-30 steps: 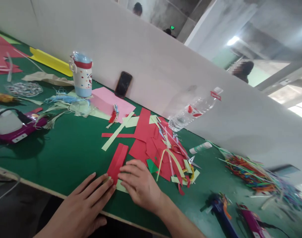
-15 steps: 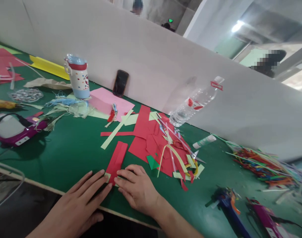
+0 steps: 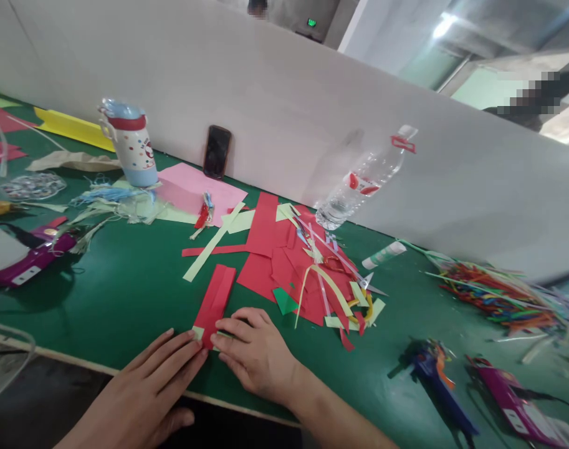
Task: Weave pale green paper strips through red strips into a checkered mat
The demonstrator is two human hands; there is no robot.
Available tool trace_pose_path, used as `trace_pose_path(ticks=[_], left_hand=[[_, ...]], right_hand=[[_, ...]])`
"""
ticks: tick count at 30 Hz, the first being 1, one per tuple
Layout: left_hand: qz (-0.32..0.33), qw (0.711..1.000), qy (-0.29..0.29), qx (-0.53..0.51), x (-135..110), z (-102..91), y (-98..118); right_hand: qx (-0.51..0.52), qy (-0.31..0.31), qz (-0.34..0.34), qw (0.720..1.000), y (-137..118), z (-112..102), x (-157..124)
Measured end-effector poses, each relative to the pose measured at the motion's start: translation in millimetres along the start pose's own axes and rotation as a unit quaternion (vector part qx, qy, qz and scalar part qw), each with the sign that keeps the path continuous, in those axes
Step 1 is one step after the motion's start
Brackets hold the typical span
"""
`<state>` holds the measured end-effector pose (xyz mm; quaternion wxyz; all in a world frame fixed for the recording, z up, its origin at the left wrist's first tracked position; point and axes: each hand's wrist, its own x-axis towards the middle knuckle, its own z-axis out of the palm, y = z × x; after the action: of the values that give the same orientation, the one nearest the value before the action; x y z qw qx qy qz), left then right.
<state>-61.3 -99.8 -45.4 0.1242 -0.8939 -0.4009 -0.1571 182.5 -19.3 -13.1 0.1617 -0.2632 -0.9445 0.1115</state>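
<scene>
A folded red paper strip [image 3: 215, 296] lies on the green table near its front edge, with a pale green paper piece [image 3: 198, 332] showing at its lower end. My left hand [image 3: 148, 380] lies palm down, fingers stretched, its fingertips touching the strip's lower left corner. From the right, my right hand [image 3: 256, 352] rests its fingertips on the lower right part of the strip. Both hands press down from above, and neither is wrapped round anything. The fingers hide part of the strip's lower end.
Beyond the strip spread red paper sheets [image 3: 258, 274], paper strips and scissors [image 3: 368, 285]. A glue stick [image 3: 384, 255], water bottle [image 3: 359, 187], phone [image 3: 217, 151] and flask [image 3: 132, 149] stand or lie farther back. To the right are a blue glue gun [image 3: 440, 386] and a purple tool [image 3: 508, 399].
The camera view has shifted slightly, so most things on the table sit a little farther left and higher. Both hands remain on the red strip with almost no movement.
</scene>
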Motion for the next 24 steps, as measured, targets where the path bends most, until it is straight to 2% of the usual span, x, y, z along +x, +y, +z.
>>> trace_pose_path(ticks=[6, 14, 20, 24], left_hand=[[-0.005, 1.000, -0.006, -0.002, 1, 0.0, 1], [-0.009, 1.000, 0.000, -0.024, 3, -2.0, 0], [0.001, 1.000, -0.001, -0.004, 4, -2.9, 0], [-0.004, 1.000, 0.009, -0.008, 4, -3.7, 1]], right_hand=[[0.005, -0.004, 0.009, 1.000, 0, -1, 0], [0.048, 0.026, 0.000, 0.998, 8, 2, -4], [0.054, 0.041, -0.011, 0.998, 10, 4, -5], [0.050, 0.035, -0.010, 0.998, 10, 4, -6]])
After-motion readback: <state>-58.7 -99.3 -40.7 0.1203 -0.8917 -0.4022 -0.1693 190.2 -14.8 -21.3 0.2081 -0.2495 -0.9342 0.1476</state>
